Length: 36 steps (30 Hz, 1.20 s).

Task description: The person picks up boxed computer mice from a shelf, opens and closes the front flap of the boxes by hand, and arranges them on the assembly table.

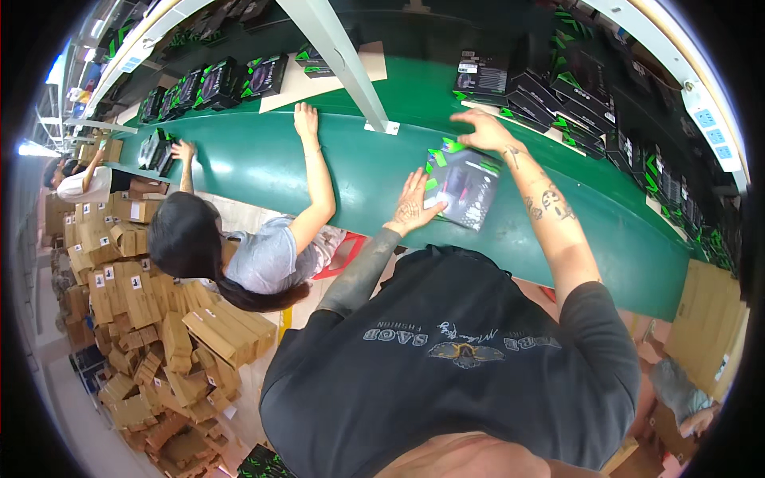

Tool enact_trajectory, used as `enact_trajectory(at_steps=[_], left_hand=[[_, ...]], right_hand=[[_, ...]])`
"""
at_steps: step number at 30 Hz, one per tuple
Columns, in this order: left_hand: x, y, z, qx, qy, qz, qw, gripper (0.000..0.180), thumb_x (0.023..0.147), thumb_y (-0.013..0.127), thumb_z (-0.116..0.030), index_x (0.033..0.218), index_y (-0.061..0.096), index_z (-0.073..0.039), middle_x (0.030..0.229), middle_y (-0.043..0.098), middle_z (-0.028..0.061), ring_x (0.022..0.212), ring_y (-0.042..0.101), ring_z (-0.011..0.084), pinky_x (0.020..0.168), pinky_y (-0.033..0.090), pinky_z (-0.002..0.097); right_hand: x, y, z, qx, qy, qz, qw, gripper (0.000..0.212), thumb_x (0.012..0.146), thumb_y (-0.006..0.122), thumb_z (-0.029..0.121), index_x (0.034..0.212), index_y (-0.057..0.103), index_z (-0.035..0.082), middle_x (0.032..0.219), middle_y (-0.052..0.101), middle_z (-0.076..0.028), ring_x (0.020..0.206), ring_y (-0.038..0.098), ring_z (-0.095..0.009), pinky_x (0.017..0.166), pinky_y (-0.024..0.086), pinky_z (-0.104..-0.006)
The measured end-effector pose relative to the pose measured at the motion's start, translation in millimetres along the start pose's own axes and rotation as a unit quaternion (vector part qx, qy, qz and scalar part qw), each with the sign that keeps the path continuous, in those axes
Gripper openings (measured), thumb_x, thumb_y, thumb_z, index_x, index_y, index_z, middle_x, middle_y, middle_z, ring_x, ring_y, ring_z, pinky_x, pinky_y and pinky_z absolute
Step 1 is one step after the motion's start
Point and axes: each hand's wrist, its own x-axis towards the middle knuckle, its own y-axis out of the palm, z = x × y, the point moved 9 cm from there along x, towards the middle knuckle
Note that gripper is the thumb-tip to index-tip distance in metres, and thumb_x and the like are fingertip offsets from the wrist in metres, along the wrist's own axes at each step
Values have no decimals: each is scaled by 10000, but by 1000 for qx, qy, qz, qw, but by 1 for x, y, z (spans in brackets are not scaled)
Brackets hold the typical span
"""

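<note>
Just then, a black-and-green box (472, 190) lay on the green bench (366, 183).
The left hand (408, 209) had its fingers along the box's left edge, thumb over it, whether grasping one could not tell; the right hand (486, 132) hung at the far edge, fingers released and loosely bent. Similar boxes (586, 89) lay stacked beyond, and a co-worker's hand (306, 120) was near the bench's back rim.

Pale capital lettering (396, 338) flanks a winged emblem (466, 354) on the black shirt (446, 398), nearer the wearer than either hand. Between the left hand (413, 205) and right hand (482, 131), the dark box (470, 191) bears light print too small to read. Well left of the left hand, brown cartons (131, 295) carry white labels (136, 282), illegible.
</note>
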Motion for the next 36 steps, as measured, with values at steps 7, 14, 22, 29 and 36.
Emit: enact_trajectory(at_steps=[7, 14, 22, 29, 36], left_hand=[[-33, 25, -5, -200, -107, 10, 974, 1021, 687, 699, -418, 1326, 99, 106, 1324, 262, 312, 1246, 255, 423, 1031, 246, 410], [-24, 30, 16, -169, -169, 26, 971, 1043, 598, 781, -212, 1352, 99, 20, 1178, 451, 298, 1064, 486, 412, 901, 403, 391], [57, 12, 88, -229, -242, -159, 929, 801, 763, 644, -290, 1312, 200, 88, 1267, 369, 295, 1161, 405, 387, 952, 362, 391], [25, 1, 65, 5, -66, -206, 976, 553, 802, 550, -226, 1249, 352, 33, 1300, 351, 223, 1209, 355, 333, 989, 298, 420], [22, 25, 47, 137, -17, -119, 983, 441, 802, 508, -219, 1209, 440, -64, 1307, 394, 127, 1231, 346, 272, 1016, 236, 432]], right_hand=[[-135, 90, -127, 210, 288, -178, 917, 786, 748, 618, 489, 1280, 367, -33, 1269, 426, -233, 1176, 430, -314, 977, 344, -367], [-142, 152, -79, 442, 299, -98, 840, 688, 835, 543, 442, 1350, 279, 70, 1252, 464, -129, 1156, 436, -244, 952, 350, -363], [15, 102, -87, 533, 322, -110, 775, 742, 774, 610, 474, 1362, 286, 159, 1233, 484, -103, 1086, 491, -262, 840, 424, -459], [100, 73, -117, 491, 368, -120, 780, 658, 728, 666, 446, 1220, 457, 63, 1137, 546, -103, 1027, 521, -253, 829, 417, -472], [176, 83, -103, 537, 366, -171, 740, 653, 704, 692, 441, 1192, 477, 64, 1137, 546, -124, 1033, 525, -291, 858, 412, -494]])
